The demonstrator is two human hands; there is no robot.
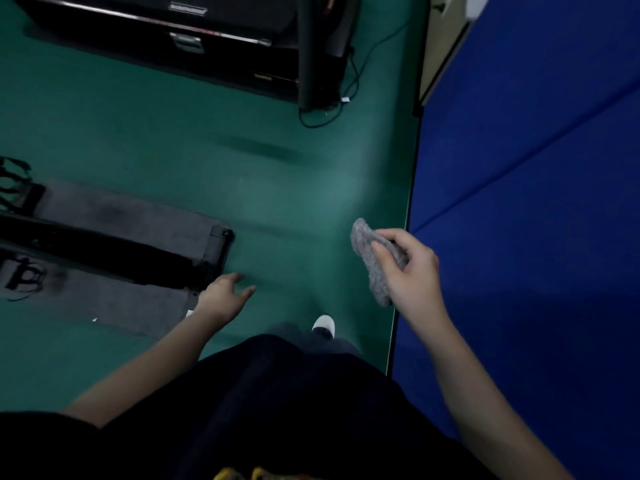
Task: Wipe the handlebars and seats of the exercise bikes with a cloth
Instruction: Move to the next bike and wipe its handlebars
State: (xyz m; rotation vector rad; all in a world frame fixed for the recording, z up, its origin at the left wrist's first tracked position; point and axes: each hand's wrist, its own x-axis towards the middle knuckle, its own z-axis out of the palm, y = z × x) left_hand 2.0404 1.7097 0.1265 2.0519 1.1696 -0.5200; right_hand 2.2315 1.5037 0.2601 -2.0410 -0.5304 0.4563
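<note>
My right hand grips a folded grey cloth in the air above the green floor, near the edge of the blue mat. My left hand hangs lower and to the left with relaxed fingers, holding nothing. At the left edge, black bike parts with pedal straps show above a grey floor mat. No handlebar or seat is in view.
A black treadmill base with an upright post and trailing cables stands at the top. A blue mat covers the right side. The green floor runs between them. My white shoe is on it.
</note>
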